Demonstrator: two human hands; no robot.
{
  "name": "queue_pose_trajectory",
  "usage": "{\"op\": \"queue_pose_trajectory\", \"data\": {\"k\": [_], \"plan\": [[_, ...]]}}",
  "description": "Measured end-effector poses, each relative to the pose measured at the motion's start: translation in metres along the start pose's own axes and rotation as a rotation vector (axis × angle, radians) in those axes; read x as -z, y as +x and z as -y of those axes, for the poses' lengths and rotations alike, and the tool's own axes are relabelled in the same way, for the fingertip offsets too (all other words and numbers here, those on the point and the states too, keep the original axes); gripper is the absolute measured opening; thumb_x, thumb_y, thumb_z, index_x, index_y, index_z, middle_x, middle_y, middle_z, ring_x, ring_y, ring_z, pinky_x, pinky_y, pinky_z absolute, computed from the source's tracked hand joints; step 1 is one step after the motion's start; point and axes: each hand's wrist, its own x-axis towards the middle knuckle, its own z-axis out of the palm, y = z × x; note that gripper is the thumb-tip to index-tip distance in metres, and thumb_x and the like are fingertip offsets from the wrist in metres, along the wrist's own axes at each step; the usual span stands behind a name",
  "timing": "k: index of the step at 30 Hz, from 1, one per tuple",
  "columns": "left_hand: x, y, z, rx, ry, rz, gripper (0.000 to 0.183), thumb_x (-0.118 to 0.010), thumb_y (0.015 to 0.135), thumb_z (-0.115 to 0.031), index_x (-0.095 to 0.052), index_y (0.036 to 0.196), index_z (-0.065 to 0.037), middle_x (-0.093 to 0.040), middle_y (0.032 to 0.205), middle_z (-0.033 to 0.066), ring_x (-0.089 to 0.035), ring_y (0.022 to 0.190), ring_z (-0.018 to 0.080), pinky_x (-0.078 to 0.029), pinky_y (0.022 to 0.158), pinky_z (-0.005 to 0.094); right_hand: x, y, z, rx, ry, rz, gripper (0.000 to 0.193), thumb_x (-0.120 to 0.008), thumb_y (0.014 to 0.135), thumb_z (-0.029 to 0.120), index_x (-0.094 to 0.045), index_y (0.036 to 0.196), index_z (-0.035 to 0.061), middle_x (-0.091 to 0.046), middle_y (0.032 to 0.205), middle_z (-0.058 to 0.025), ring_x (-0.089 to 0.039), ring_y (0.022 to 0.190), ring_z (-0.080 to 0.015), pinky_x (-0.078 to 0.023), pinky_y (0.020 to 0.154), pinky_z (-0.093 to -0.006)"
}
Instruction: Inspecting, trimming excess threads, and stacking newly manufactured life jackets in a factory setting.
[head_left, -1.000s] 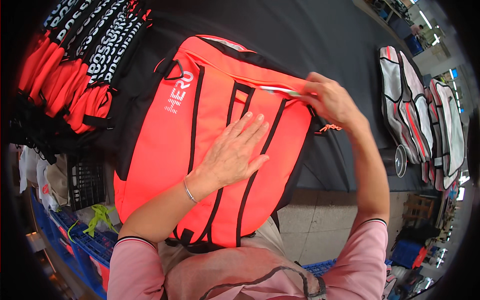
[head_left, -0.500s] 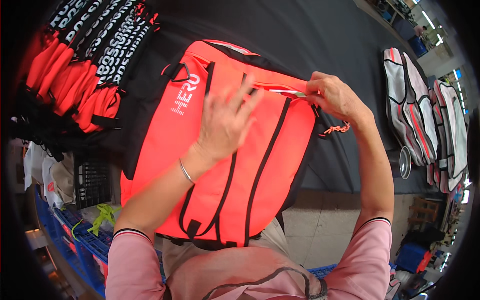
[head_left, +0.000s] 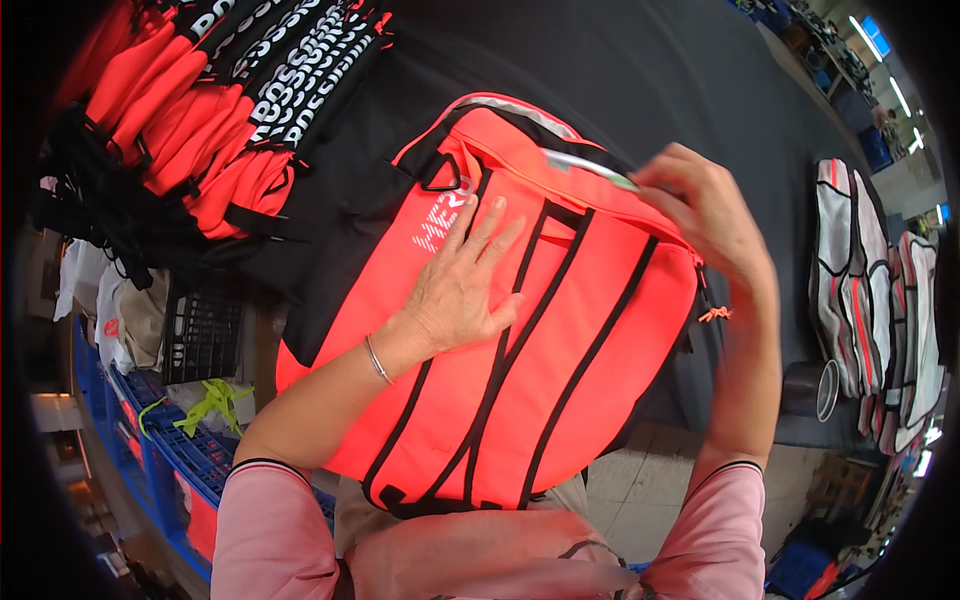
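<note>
A bright coral-red backpack with black edging and black-trimmed straps lies tilted before me, its lower end against my lap. My left hand rests flat on its front panel, fingers spread, beside the white print. At the bag's upper right edge, my right hand is closed on the coral top flap; motion blurs its fingertips. A slim pale strip with a greenish end shows along that edge next to the fingers; I cannot tell what it is. An orange cord pull dangles below the right wrist.
Red and black bags with white lettering are stacked at the far left of the black-covered table. Grey-white panels and a dark cup stand at right. A black crate and blue rack sit lower left.
My left hand, blurred above the bag before, now lies on its front. The backpack has shifted rightward and down in view, and its top edge gapes wider. My right hand has moved slightly right.
</note>
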Motion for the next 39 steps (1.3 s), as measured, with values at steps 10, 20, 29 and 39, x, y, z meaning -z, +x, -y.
{"op": "queue_pose_trajectory", "data": {"k": [10,20,29,39], "plan": [[0.005,-0.001,0.002,0.043,-0.127,0.028,0.083,-0.072,0.081,-0.033,-0.035,0.151,-0.009,-0.025,0.159,0.0191,-0.018,0.146,0.0481,-0.04,0.109,0.0528,-0.079,0.042,-0.015,0.138,-0.15,0.012,0.016,-0.066,0.086,0.002,-0.069,0.102,0.0016,-0.061,0.103,-0.0121,-0.066,0.089,-0.0317,-0.054,0.078,-0.0403],[0.003,-0.003,0.004,0.03,-0.134,0.009,0.082,-0.071,0.081,-0.034,-0.035,0.151,-0.01,-0.026,0.159,0.0201,-0.017,0.147,0.0455,-0.04,0.109,0.051,-0.057,0.038,-0.02,0.113,-0.249,0.158,0.013,-0.064,0.09,0.008,-0.066,0.101,0.0017,-0.059,0.1,-0.011,-0.064,0.089,-0.0333,-0.051,0.076,-0.0426],[0.001,0.001,0.001,0.042,-0.131,0.043,0.083,-0.073,0.081,-0.032,-0.035,0.151,-0.01,-0.022,0.161,0.0171,-0.015,0.148,0.0448,-0.032,0.114,0.0526,-0.043,0.038,-0.041,0.183,-0.073,0.184,0.012,-0.068,0.087,0.008,-0.067,0.094,-0.0025,-0.058,0.094,-0.0132,-0.061,0.083,-0.0313,-0.048,0.073,-0.0402],[0.003,0.004,0.001,0.025,-0.112,0.036,0.08,-0.072,0.081,-0.032,-0.039,0.149,-0.007,-0.025,0.159,0.0193,-0.017,0.147,0.0453,-0.031,0.116,0.0513,-0.03,0.03,-0.044,0.048,-0.052,0.241,0.015,-0.068,0.087,0.011,-0.067,0.089,-0.0037,-0.06,0.088,-0.0125,-0.061,0.08,-0.0302,-0.047,0.072,-0.0392]]}}
